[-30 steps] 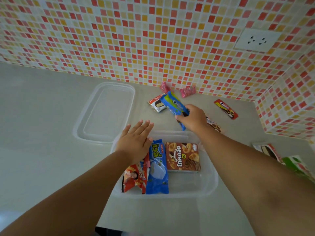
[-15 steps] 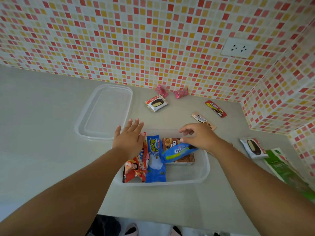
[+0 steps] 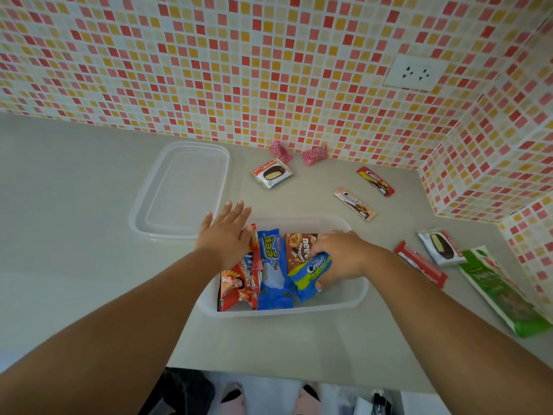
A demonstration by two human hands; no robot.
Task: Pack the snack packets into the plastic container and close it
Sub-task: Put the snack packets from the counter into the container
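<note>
Snack packets are partly packed: in the clear plastic container (image 3: 357,298) on the desk (image 3: 74,235) lie a red snack bag (image 3: 238,290), a blue packet (image 3: 273,274) and a brown cookie packet (image 3: 296,245). The right hand (image 3: 341,259) grips a blue Cream-O packet (image 3: 311,274) low inside the container, thumb curled round it. The left hand (image 3: 226,238), fingers straight and together, presses the red bag at the container's left end. Left to pack, as I judge it: two Choco Pie packets (image 3: 272,173), two pink candies (image 3: 314,154), two Cream-O sticks (image 3: 354,203), a red bar (image 3: 420,263) and a green packet (image 3: 499,290). The lid (image 3: 182,190) lies apart, so closing is not yet done.
</note>
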